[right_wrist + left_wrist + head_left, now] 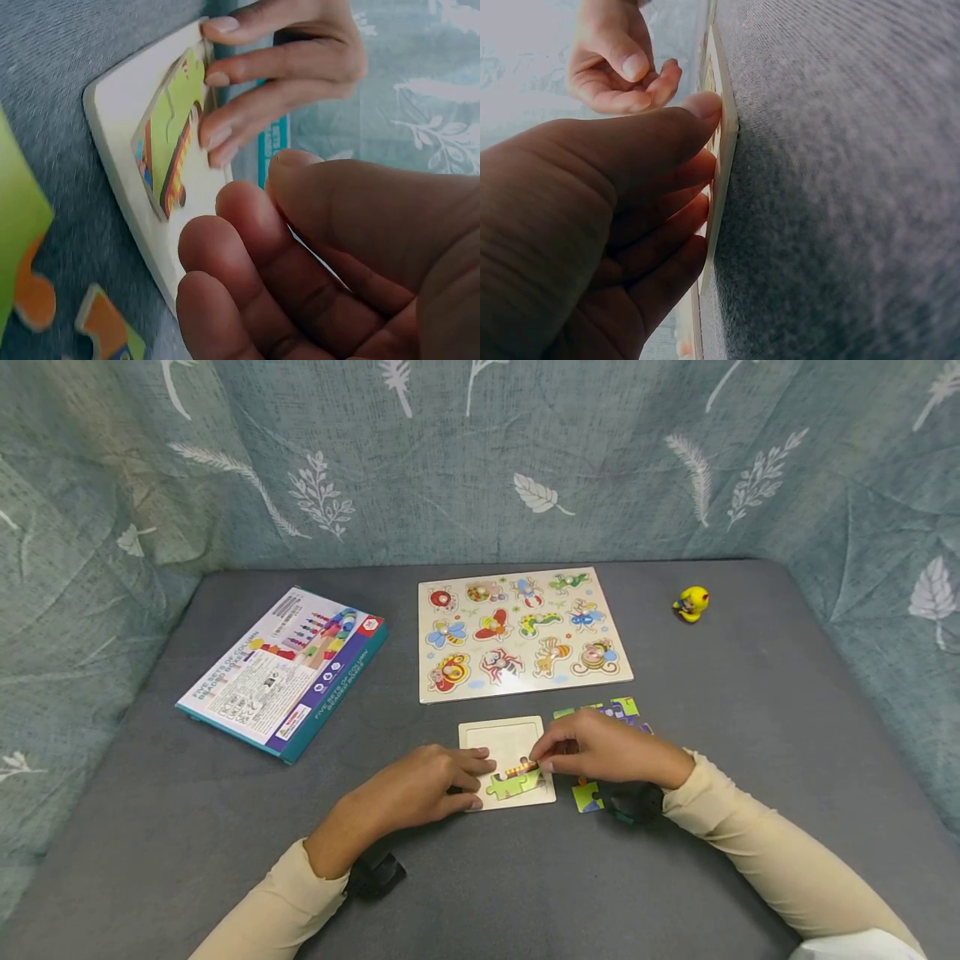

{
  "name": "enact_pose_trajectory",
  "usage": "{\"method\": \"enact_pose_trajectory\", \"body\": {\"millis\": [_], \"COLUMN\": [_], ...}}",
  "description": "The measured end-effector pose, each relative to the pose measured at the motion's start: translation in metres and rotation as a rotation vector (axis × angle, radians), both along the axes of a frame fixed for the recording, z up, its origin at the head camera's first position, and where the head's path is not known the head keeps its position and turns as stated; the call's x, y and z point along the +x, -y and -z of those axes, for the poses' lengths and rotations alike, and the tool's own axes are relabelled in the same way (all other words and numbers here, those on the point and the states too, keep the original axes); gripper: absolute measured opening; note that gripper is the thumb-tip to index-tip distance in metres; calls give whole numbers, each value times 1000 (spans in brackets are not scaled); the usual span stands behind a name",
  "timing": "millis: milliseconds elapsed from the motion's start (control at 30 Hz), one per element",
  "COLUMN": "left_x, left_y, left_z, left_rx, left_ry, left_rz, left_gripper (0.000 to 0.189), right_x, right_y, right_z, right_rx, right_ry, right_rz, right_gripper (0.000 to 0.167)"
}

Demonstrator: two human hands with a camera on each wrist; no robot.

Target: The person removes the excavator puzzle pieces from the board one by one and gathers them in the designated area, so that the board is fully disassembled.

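Note:
A small square wooden puzzle tray (498, 732) lies on the table, with joined green jigsaw pieces (512, 786) in its lower part. Red and yellow print runs along their upper edge. My left hand (431, 783) rests on the tray's left side, fingers spread on the board and thumb at its near edge. Over the tray's right side is my right hand (611, 747). In the right wrist view its fingers (214, 244) are loosely bent, with nothing seen between them and the thumb. Loose puzzle pieces (587, 797) lie under and beside the right hand, partly hidden by it.
Behind the tray lies a larger wooden insect puzzle board (517, 635). A boxed bead set (281, 672) sits at the left, and a small yellow toy figure (692, 603) stands at the back right. A patterned curtain (480, 460) hangs around the grey table (750, 710).

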State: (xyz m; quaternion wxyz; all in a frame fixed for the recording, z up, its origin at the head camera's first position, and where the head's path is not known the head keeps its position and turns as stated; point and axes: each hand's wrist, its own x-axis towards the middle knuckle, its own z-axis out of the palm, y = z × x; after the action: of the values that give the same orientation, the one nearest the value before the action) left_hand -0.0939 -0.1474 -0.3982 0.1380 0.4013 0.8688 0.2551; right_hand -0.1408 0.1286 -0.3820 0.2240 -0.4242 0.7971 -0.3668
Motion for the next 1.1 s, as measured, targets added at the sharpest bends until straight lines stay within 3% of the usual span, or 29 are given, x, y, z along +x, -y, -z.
{"method": "enact_pose_trajectory", "body": {"millis": [233, 500, 867, 1100], "left_x": [0, 0, -1, -2], "left_y": [0, 0, 1, 2], "left_z": [1, 2, 2, 4], "left_rx": [16, 33, 19, 37], "left_ry": [-20, -25, 3, -20], "left_rz": [0, 3, -8, 3], "left_gripper": [26, 25, 27, 26], "right_x": [-1, -2, -2, 2], "right_y": [10, 20, 23, 28], "right_z": [7, 11, 15, 12], "right_rx": [-37, -51, -25, -49], "right_ry": [81, 24, 62, 14], "right_rz": [-40, -18, 11, 42], "right_gripper": [13, 13, 15, 14]}}
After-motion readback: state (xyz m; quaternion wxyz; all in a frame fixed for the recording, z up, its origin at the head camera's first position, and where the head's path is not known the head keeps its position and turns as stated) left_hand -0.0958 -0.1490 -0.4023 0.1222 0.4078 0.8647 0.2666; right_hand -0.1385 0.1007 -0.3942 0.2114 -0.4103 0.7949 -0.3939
